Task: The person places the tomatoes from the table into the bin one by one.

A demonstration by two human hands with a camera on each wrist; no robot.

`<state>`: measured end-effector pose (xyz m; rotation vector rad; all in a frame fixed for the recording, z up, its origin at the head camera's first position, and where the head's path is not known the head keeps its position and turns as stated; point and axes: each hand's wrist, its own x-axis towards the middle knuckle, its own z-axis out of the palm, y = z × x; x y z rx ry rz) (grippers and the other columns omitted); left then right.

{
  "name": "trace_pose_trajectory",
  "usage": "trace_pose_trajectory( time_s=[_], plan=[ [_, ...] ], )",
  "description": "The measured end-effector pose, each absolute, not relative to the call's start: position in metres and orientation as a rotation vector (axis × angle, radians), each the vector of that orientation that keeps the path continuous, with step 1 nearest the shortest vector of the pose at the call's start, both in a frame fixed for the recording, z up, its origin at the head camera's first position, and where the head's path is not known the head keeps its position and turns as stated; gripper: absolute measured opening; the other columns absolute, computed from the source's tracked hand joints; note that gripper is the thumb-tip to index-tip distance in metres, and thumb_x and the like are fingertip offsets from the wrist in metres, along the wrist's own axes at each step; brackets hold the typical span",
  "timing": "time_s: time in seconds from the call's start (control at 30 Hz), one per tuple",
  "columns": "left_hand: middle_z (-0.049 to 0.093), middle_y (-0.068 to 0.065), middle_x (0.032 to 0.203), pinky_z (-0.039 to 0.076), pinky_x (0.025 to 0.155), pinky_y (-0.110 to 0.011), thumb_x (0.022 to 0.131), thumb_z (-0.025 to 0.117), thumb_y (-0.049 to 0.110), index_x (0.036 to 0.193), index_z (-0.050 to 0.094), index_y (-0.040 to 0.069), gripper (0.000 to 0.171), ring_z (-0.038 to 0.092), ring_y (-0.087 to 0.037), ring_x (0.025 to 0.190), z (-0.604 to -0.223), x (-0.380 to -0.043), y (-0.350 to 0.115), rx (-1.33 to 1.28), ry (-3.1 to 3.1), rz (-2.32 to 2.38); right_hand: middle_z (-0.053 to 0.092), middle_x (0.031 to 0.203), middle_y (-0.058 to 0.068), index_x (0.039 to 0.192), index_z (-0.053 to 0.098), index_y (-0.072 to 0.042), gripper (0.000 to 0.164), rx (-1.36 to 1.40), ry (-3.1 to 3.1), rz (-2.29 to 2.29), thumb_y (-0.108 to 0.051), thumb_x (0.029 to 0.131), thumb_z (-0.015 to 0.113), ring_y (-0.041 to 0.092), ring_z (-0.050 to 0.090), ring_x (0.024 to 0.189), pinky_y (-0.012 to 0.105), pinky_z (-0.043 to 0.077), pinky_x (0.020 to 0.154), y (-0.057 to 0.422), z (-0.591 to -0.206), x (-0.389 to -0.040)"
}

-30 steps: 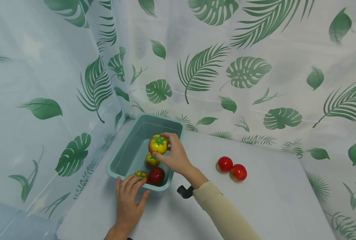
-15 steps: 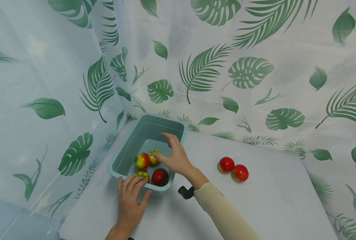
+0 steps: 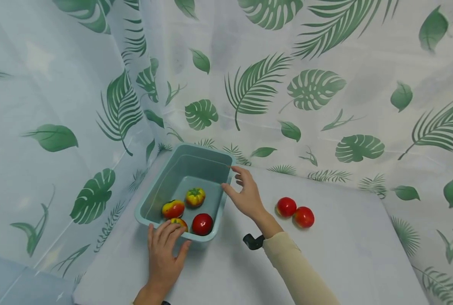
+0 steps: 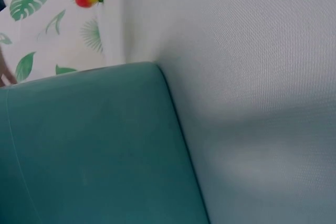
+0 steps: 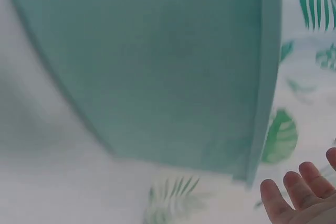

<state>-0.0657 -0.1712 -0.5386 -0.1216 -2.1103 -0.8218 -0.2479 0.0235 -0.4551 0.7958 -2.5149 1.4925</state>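
A blue-green plastic bin (image 3: 146, 203) holds several fruits. A yellow tomato with a green top (image 3: 195, 197) lies at the middle of its floor. To the left is a red-and-yellow tomato (image 3: 173, 209). A shiny dark red round fruit (image 3: 202, 224) sits in the near right corner. Another yellow-and-red tomato (image 3: 179, 223) is partly hidden behind the left fingers. My left hand (image 3: 164, 254) rests on the near rim, fingers extended over it and thumb outside. My right hand (image 3: 246, 195) is just outside the right rim, fingers apart, holding nothing.
Two red tomatoes (image 3: 304, 217) touch each other on the white table (image 3: 348, 245), right of my right hand. A leaf-printed sheet (image 3: 264, 140) rises behind and left of the bin. A black wrist mount (image 3: 253, 241) is on my right wrist.
My right hand has let go of the red-and-yellow tomato inside the bin and moved right, out past the rim. That tomato has rolled left. My left hand has stayed put.
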Motion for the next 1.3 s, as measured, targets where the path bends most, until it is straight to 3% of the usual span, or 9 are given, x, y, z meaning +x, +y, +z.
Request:
trace_pose_trajectory(
  time_s=[0.2, 0.43, 0.87, 1.1, 1.3],
  plan=[
    [0.065, -0.009, 0.113, 0.008, 0.114, -0.061, 0.093, 0.065, 0.038, 0.110, 0.069, 0.009, 0.034, 0.049, -0.034, 0.120, -0.540, -0.067, -0.172, -0.124, -2.105, -0.811, 0.046, 0.142, 0.010, 0.141, 0.043, -0.011, 0.056, 0.599, -2.586, 1.406, -0.028, 0.092, 0.066, 0.031, 0.052, 0.123, 0.048, 0.045, 0.102, 0.068, -0.476, -0.263],
    [0.065, -0.008, 0.113, 0.008, 0.114, -0.061, 0.096, 0.060, 0.043, 0.110, 0.069, 0.010, 0.038, 0.049, -0.034, 0.120, -0.540, -0.066, -0.171, -0.114, -2.113, -0.808, 0.045, 0.141, 0.016, 0.140, 0.044, -0.006, 0.058, 0.422, -2.651, 1.288, -0.026, 0.092, 0.067, 0.038, 0.050, 0.121, 0.055, 0.044, 0.099, 0.130, -0.500, -0.270],
    [0.064, -0.005, 0.115, 0.006, 0.114, -0.060, 0.083, 0.074, 0.026, 0.111, 0.069, 0.010, 0.033, 0.049, -0.035, 0.119, -0.540, -0.065, -0.170, -0.107, -2.136, -0.813, 0.050, 0.136, 0.019, 0.132, 0.053, -0.002, 0.044, 0.071, -2.647, 1.109, -0.021, 0.093, 0.062, 0.039, 0.049, 0.117, 0.055, 0.042, 0.094, 0.205, -0.531, -0.268],
    [0.064, -0.006, 0.115, 0.007, 0.114, -0.060, 0.079, 0.077, 0.022, 0.110, 0.069, 0.009, 0.035, 0.049, -0.032, 0.121, -0.539, -0.065, -0.171, -0.107, -2.137, -0.801, 0.044, 0.139, 0.023, 0.133, 0.052, -0.001, 0.048, 0.019, -2.722, 0.990, -0.021, 0.090, 0.063, 0.042, 0.041, 0.128, 0.061, 0.037, 0.102, 0.227, -0.548, -0.270],
    [0.064, -0.007, 0.114, 0.006, 0.115, -0.059, 0.077, 0.078, 0.020, 0.110, 0.068, 0.010, 0.037, 0.048, -0.030, 0.122, -0.539, -0.064, -0.171, -0.104, -2.152, -0.792, 0.033, 0.145, 0.030, 0.140, 0.044, 0.001, 0.061, -0.031, -2.879, 0.936, -0.017, 0.087, 0.067, 0.049, 0.035, 0.130, 0.064, 0.040, 0.099, 0.237, -0.563, -0.270]
  ],
)
